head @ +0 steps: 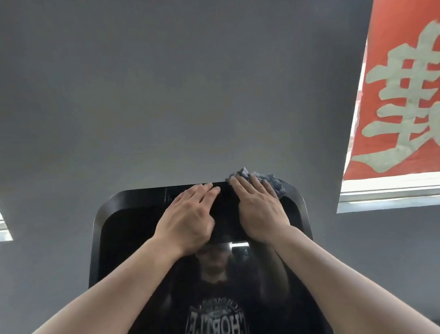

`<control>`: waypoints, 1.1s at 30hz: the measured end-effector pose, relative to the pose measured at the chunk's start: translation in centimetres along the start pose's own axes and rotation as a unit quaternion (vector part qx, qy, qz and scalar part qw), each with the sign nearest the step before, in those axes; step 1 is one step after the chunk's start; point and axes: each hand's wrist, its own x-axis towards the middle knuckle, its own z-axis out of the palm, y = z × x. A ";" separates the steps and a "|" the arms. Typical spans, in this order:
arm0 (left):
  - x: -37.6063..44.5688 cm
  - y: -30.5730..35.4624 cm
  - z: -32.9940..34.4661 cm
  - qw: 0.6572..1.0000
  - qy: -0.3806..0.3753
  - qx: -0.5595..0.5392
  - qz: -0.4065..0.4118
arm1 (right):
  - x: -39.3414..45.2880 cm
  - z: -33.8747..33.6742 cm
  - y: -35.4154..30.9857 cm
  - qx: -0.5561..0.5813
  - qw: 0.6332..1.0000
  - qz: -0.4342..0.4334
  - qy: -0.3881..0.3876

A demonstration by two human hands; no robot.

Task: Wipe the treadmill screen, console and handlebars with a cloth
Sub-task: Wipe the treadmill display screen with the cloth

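While both arms reach up over a black treadmill screen (131, 253), the person's right hand (260, 211) lies flat, fingers straight and close together, pressing a grey-blue cloth (272, 181) against the screen's top edge near its right corner. Bunched folds of the cloth show past the fingertips and along the outer side of the hand. Just beside it, the left hand (188, 216) rests palm-down on the upper part of the screen, fingers extended and together, holding nothing. Its fingertips reach the top edge. Glossy glass below the wrists mirrors the person's dark printed shirt. Behind the screen rises a plain grey wall (180, 77). A red banner (404, 86) with a large pale character hangs in a bright window at upper right.
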 end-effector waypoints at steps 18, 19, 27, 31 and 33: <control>4.1 2.9 -0.2 0.999 0.037 -0.003 0.013 | 3.9 -4.4 2.4 0.424 0.892 0.151 0.040; 4.9 3.4 -0.4 1.000 0.023 0.003 -0.015 | 3.5 -4.1 3.5 0.288 0.949 0.125 0.033; 5.9 3.1 1.1 0.998 -0.049 0.040 -0.015 | 1.4 -0.7 5.5 0.020 1.000 -0.018 0.007; 2.1 -1.8 0.0 0.997 -0.028 0.066 -0.029 | 0.8 -0.4 5.2 -0.031 0.999 -0.015 -0.022; 0.3 -4.1 -0.5 0.996 -0.015 0.081 -0.046 | 0.7 -0.4 5.2 -0.031 0.999 -0.014 -0.026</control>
